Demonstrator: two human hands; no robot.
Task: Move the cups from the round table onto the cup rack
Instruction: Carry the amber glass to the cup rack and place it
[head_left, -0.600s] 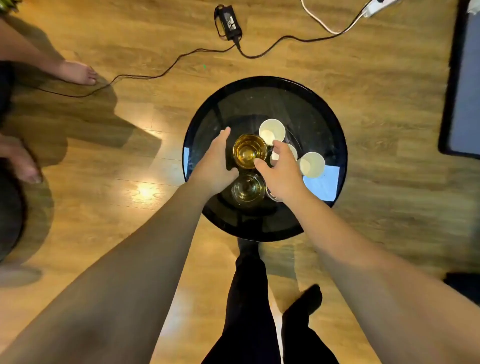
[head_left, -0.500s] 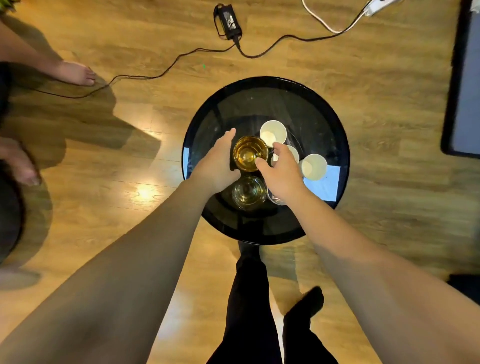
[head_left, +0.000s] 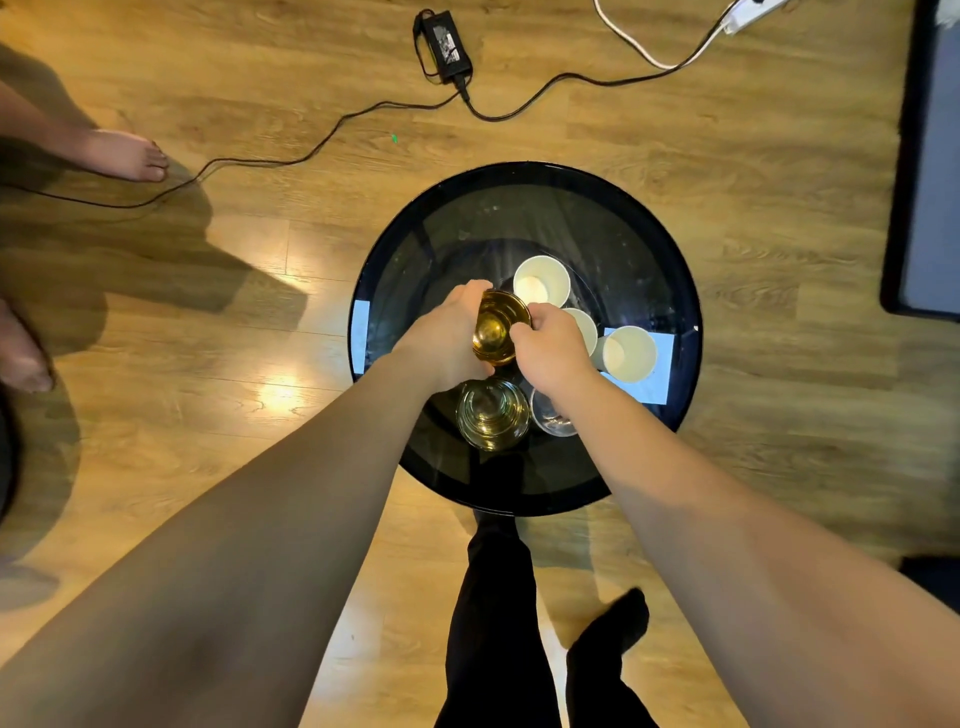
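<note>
Over the round table (head_left: 524, 208), both hands have closed in since the earlier frames: the left hand (head_left: 447, 338), which lay open beside the amber glass cup (head_left: 498, 327), now curls round its left side, and the right hand (head_left: 550, 348) pinches its right rim with curled fingers. The amber cup now tilts, its mouth turned toward the camera, whereas before it stood upright; whether its base has left the tabletop cannot be told. The amber tint seems to belong to the glass; no liquid level can be made out. Just nearer the camera stands a clear glass cup (head_left: 491, 413), upright, and beside it on the right a second clear glass (head_left: 550, 418), partly hidden by the right wrist. Three white paper cups show pale insides with nothing visible in them: one behind the amber cup (head_left: 543, 280), one half covered by the right hand (head_left: 584, 327), and one (head_left: 628, 353) on a white paper sheet (head_left: 660, 374) near the right rim. A power adapter (head_left: 444, 47) with its black cable (head_left: 311, 150) lies on the wooden floor (head_left: 727, 182) beyond the table. A bare foot (head_left: 124, 156) of another person rests at the left.
</note>
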